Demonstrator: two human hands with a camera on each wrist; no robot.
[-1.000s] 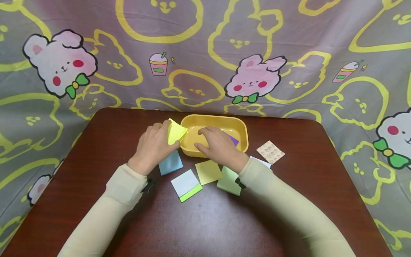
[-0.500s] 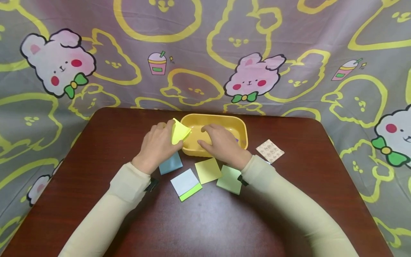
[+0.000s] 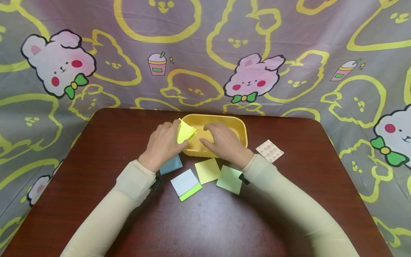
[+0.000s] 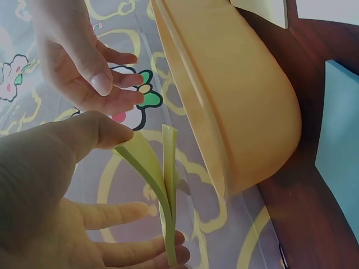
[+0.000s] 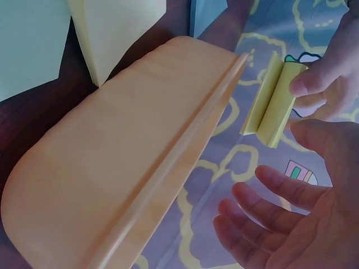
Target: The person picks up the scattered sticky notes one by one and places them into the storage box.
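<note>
My left hand [image 3: 163, 144] pinches a bright yellow sticky-note pad [image 3: 185, 133] over the left end of the yellow plastic container [image 3: 200, 153]. In the left wrist view the pad [image 4: 170, 168] is bent and its sheets split into two parts, thumb on one edge and fingertips at the other. My right hand [image 3: 228, 144] hovers over the container's middle, fingers loosely curved and holding nothing. The right wrist view shows its fingers [image 5: 269, 207] apart from the pad [image 5: 277, 109]. Much of the container's inside is hidden behind the right hand.
On the table in front of the container lie a blue pad [image 3: 171, 165], a white pad [image 3: 184, 182] over a lime-green one [image 3: 191, 192], a pale yellow pad [image 3: 208, 171] and a light green pad [image 3: 229, 179]. A patterned beige pad [image 3: 269, 151] lies at right.
My left hand has moved right with the yellow pad, further over the container. My right hand has shifted slightly right, and now covers the purple piece seen inside earlier.
</note>
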